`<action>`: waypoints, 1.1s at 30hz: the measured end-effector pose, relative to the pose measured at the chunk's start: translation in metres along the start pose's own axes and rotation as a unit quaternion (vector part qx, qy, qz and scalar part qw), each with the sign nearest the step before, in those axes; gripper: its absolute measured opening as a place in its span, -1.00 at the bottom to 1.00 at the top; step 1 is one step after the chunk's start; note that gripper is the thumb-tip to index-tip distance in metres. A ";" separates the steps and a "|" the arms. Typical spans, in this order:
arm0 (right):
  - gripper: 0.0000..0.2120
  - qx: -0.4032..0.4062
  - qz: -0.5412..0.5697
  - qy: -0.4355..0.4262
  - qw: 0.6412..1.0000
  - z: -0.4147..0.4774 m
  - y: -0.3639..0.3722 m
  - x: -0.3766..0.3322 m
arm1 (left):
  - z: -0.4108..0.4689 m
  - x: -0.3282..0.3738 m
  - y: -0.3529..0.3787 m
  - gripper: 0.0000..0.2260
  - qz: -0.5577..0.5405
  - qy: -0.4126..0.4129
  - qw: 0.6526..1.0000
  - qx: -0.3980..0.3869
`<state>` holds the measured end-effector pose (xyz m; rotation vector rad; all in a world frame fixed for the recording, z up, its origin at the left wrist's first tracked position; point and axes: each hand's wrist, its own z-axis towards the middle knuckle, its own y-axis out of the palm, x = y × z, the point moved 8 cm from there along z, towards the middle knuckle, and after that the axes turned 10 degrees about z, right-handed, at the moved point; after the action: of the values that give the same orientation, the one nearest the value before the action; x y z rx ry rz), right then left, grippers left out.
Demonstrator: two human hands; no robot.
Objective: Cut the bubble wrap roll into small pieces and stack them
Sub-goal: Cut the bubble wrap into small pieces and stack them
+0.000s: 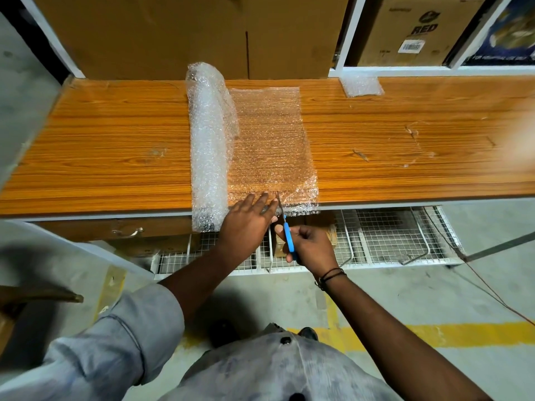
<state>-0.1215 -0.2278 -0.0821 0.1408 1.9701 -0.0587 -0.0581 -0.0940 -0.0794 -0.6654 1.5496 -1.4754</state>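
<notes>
Item 1. Roll (208,146): bubble wrap, lying front to back at centre frame on the worktop (115,140), its near end overhanging the front edge. Still thick; most of the stock appears uncut.

Item 2. Sheet (272,134): one length unrolled to the right of the roll, joined to it, flat on the wood, its near edge hanging just over the worktop edge.

Item 3. Scissors (285,224): blue handles, blades pointing away from the person, tips at the near edge of the sheet, lower centre of frame. No cut line shows beyond the tips.

Item 4. Left grip (246,224): fingers straight and spread, pressing the sheet down beside the roll, just left of the blades. It clasps nothing.

Item 5. Right grip (311,247): fingers curled round the scissor handles, below the worktop edge.

Item 6. Stack (362,85): cut pieces, upper right of centre at the back of the worktop, well apart from the roll. Low; count not readable.

Item 7. Boxes (173,33): cardboard, on shelving along the top of frame.

Item 8. Wire rack (390,235): under the worktop, lower right.

Status, by judgement: early. A few pieces done; present cut barely begun; this sheet to sever and stack, then the bulk of the roll.
</notes>
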 end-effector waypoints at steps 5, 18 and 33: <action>-0.53 0.017 0.020 0.021 0.999 0.007 0.001 -0.005 | -0.001 -0.002 -0.005 -0.52 -0.021 0.003 1.000 0.018; -0.54 0.030 -0.015 0.048 0.998 0.030 0.000 -0.012 | -0.001 -0.008 -0.016 -0.53 -0.029 0.030 0.994 0.106; -0.56 0.037 -0.033 0.070 0.996 0.060 0.000 -0.027 | -0.001 -0.015 -0.014 -0.67 -0.065 0.034 0.990 0.122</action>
<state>-0.0566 -0.2364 -0.0807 0.1317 2.1126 -0.1694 -0.0545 -0.0829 -0.0629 -0.5853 1.3658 -1.7685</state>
